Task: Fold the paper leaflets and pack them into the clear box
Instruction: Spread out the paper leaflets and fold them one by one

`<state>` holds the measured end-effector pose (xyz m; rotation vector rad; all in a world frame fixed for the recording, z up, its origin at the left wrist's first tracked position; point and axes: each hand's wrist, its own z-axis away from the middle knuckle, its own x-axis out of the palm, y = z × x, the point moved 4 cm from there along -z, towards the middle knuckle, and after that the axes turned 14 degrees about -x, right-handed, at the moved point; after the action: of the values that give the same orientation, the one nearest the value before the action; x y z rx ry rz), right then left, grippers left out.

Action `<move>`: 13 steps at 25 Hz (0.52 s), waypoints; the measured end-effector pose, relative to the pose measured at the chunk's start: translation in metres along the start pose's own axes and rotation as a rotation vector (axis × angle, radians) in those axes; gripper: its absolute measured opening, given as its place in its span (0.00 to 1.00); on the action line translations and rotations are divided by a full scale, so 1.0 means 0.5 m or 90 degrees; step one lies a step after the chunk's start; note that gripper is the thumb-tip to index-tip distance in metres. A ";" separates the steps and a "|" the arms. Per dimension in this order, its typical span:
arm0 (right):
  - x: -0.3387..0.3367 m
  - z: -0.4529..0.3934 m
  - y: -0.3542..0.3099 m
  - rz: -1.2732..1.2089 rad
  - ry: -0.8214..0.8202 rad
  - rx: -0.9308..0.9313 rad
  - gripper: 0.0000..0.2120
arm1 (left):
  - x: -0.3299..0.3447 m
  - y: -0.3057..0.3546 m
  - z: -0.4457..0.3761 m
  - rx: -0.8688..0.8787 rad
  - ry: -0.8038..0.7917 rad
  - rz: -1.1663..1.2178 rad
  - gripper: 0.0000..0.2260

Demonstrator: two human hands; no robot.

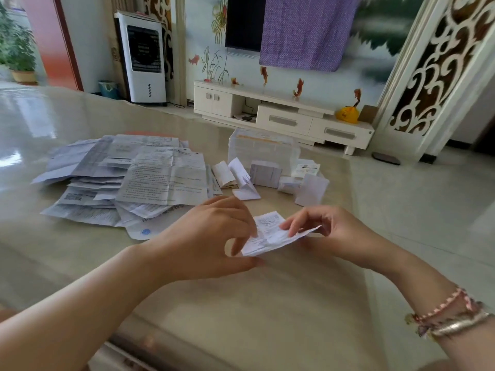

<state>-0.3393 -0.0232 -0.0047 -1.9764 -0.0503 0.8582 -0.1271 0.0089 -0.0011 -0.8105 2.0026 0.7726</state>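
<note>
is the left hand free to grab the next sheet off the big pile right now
Probably not yet: the left hand is pinching the leaflet that the right hand also holds. The pile lies just beyond it with nothing between.

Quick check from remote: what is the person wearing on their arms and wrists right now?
No sleeves show: both forearms are bare up to the frame edge. The left hand has nothing on its wrist. The right hand has wrist jewellery: a pink braided cord bracelet and, beside it, a pale metallic bangle. No gloves or rings are visible.
</note>
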 end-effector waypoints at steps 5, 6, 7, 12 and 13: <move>0.009 0.004 0.005 0.061 0.036 0.056 0.06 | 0.023 -0.009 -0.001 -0.189 -0.069 0.164 0.08; 0.011 0.000 0.009 0.062 0.058 0.072 0.05 | 0.029 -0.014 -0.002 -0.241 -0.071 0.210 0.09; 0.014 -0.003 0.015 0.072 0.075 0.091 0.04 | 0.036 -0.020 0.000 -0.289 -0.066 0.235 0.11; 0.019 -0.014 0.021 0.360 0.092 0.051 0.15 | 0.048 -0.026 0.010 -0.342 -0.062 0.068 0.25; 0.020 -0.015 0.015 0.379 0.084 0.028 0.16 | 0.046 -0.024 0.013 -0.313 -0.056 0.022 0.25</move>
<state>-0.3298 -0.0294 -0.0135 -2.0274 0.6560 1.0811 -0.1253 0.0005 -0.0263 -0.9982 1.7725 1.3270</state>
